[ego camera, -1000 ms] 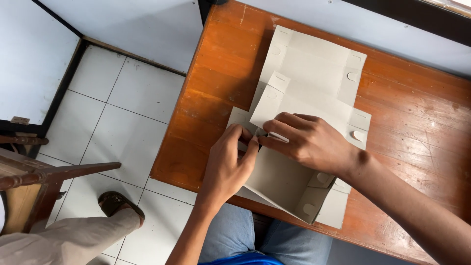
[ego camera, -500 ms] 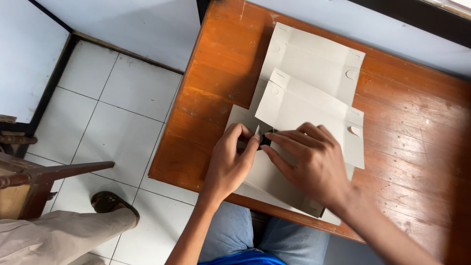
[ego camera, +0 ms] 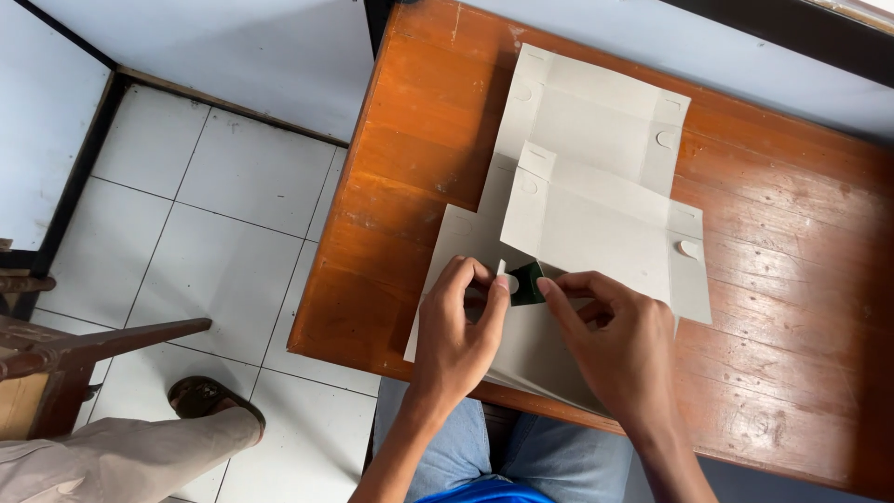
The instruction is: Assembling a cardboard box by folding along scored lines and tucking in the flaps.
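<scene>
Floor: white tiled floor is filling the left half of the view, running under the table's left edge.
Table: orange-brown wooden table is taking up the right half; its near edge is sitting over the person's lap, and its far edge is lying along a pale wall.
Cardboard, far: flat grey die-cut box blank is lying unfolded at the far middle of the table, round thumb notches showing on its right flaps.
Cardboard, middle: second grey box blank is overlapping the near part of the first, lying flat.
Cardboard, near: third grey sheet is lying under both hands and is reaching the table's near edge.
Bystander: a trouser leg and sandalled foot are resting on the tiles at the near left, beside a dark wooden chair frame.
Left hand: left hand is curling over the near sheet, thumb and forefinger pinching a small white tab at the edge of the green piece.
Right hand: right hand is lying just right of it, forefinger tip pressing on the green piece; other fingers are loosely bent, gripping nothing visible.
Green piece: small dark green piece is sitting between the two hands' fingertips, on the cardboard near the middle blank's near-left corner; what it is cannot be told.
</scene>
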